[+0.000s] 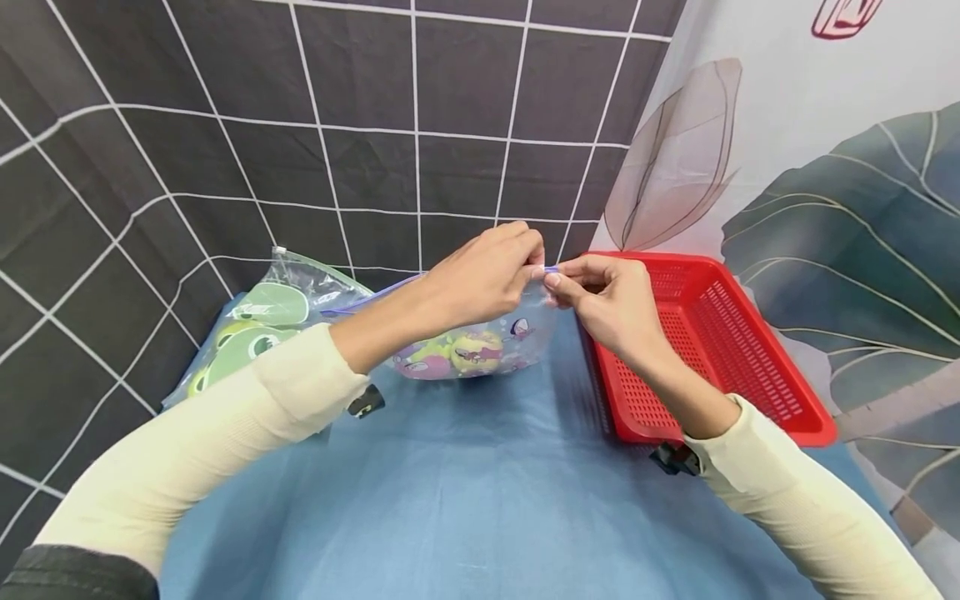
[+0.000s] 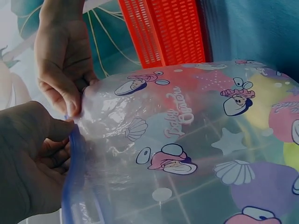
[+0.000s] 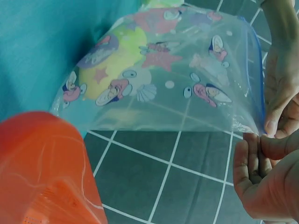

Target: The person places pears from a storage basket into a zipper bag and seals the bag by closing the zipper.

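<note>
A clear zip bag (image 1: 517, 350) printed with pink and purple sea figures stands upright, with yellow things showing through it. My left hand (image 1: 491, 267) pinches its purple-blue zip edge (image 2: 71, 172) near the right end. Right beside it, my right hand (image 1: 618, 304) pinches the corner of that edge between thumb and fingers; the fingertips of both hands nearly meet. In the right wrist view, the bag (image 3: 187, 84) hangs from this corner (image 3: 261, 133). My left forearm hides part of the bag in the head view.
To the left lies another clear zip bag (image 1: 330, 279) with green, eyed items inside. A red slotted basket (image 1: 750, 375) stands at the right on the blue cloth (image 1: 465, 492). Behind is a dark gridded backdrop (image 1: 360, 75).
</note>
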A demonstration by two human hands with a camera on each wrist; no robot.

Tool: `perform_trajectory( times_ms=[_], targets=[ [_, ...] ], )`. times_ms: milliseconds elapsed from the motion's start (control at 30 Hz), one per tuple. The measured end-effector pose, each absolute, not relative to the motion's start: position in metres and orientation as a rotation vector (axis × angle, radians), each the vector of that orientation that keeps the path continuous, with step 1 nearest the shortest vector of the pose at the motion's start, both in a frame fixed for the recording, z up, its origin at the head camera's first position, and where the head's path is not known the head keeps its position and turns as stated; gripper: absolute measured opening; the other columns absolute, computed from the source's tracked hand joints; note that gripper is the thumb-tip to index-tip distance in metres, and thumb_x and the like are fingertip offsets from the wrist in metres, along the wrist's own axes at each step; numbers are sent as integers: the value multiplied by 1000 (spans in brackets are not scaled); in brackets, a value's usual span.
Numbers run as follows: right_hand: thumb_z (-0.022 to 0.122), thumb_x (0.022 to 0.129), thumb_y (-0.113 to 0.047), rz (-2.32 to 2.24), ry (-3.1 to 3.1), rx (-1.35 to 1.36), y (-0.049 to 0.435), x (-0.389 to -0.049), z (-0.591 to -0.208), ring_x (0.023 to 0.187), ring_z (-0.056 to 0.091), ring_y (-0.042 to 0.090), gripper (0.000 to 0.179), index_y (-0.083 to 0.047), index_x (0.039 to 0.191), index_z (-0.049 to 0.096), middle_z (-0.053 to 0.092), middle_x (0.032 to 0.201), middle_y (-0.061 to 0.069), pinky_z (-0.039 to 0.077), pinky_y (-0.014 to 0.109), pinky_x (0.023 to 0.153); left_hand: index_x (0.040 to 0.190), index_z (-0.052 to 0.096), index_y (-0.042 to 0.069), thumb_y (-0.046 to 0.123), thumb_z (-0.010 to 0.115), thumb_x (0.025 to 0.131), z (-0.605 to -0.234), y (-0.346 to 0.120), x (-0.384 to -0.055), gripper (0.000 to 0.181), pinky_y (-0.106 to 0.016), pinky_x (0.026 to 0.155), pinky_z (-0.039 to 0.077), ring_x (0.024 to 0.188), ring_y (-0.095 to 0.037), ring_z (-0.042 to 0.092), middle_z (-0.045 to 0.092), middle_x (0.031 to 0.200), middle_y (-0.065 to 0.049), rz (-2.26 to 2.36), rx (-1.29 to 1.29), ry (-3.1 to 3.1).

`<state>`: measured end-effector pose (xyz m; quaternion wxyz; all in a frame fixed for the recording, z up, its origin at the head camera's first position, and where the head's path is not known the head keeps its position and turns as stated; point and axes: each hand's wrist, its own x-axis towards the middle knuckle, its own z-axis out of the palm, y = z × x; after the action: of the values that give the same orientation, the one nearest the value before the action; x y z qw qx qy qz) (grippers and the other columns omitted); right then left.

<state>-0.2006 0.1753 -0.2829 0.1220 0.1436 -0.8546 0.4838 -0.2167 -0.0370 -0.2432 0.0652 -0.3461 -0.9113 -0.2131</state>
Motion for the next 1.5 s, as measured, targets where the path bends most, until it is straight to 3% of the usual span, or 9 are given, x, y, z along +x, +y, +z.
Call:
perform_trajectory(
  times_ms=[333,800,1233,1400,1500],
  targets=[
    [86,102,-16,1495,-2409,374,182,-196,-283,76,82,0,18,-1,111,85,86,96,19,65,16,75,108,70,5,15,60,115,-241,-67,-216,16,-37,90,55,98,-25,61,65,106,-9,-719,-984,-2718],
    [85,102,-17,1475,-2448,271,208,-189,-275,75,80,-2,23,0,118,85,77,78,-27,64,14,76,105,73,6,13,64,112,-221,-121,-208,13,-39,85,52,91,-26,63,66,102,-9,-694,-834,-2833],
    [85,103,-25,1430,-2571,199,234,-174,-267,76,81,0,34,2,124,82,79,82,-23,64,13,79,96,76,14,13,67,106,-190,-163,-190,14,-38,78,47,82,-22,62,68,83,-3,-494,-705,-3000],
    [84,103,-26,1445,-2608,216,240,-168,-262,77,82,3,36,4,124,81,81,83,-21,64,14,79,99,76,16,18,69,107,-182,-178,-183,11,-39,80,44,84,-22,61,66,82,0,-442,-636,-3082],
    [84,104,-26,1446,-2649,226,240,-165,-259,78,82,5,35,3,124,81,82,85,-20,62,15,72,102,77,16,21,70,109,-177,-182,-180,11,-40,80,46,85,-22,62,69,85,-1,-437,-630,-3121]
  ],
)
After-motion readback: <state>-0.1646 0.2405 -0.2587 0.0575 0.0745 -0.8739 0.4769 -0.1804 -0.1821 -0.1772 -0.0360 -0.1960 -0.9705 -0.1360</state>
